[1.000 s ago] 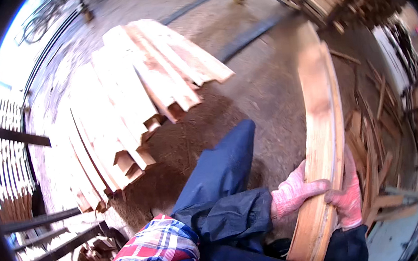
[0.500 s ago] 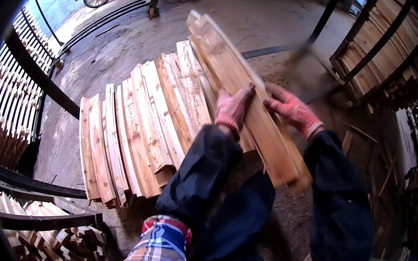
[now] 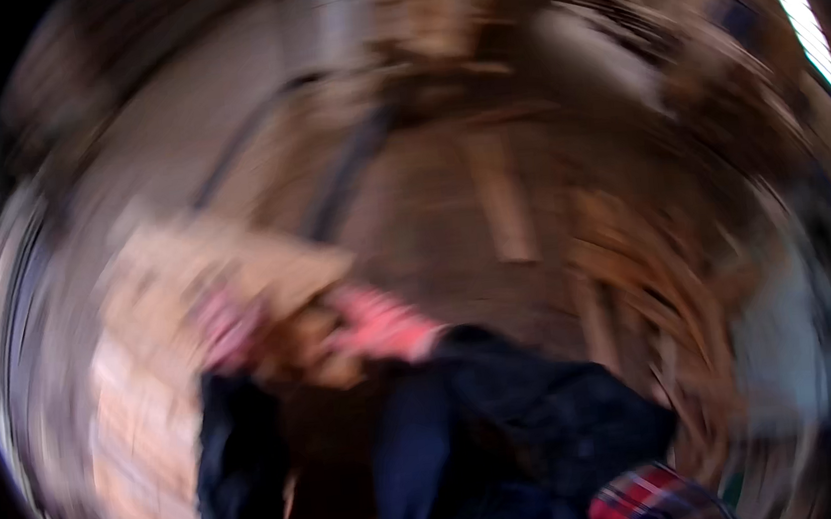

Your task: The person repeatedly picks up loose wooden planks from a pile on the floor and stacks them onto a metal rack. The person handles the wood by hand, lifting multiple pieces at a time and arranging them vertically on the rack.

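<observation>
Blurred brown ground (image 3: 450, 206) and smeared timber filled the view, everything streaked by motion. Pale wooden boards (image 3: 236, 267) lay low on the left, their edges lost in the blur. Against them sat the left hand (image 3: 227, 328) and the right hand (image 3: 382, 325), both in pink gloves, but whether they gripped the boards could not be told. Dark sleeves (image 3: 511, 420) ran back from the hands, with plaid cloth (image 3: 649, 502) at the lower edge.

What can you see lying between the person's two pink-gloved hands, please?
In the blurred head view, a pale wooden board spans between the left hand and the right hand; finer detail cannot be told.
</observation>
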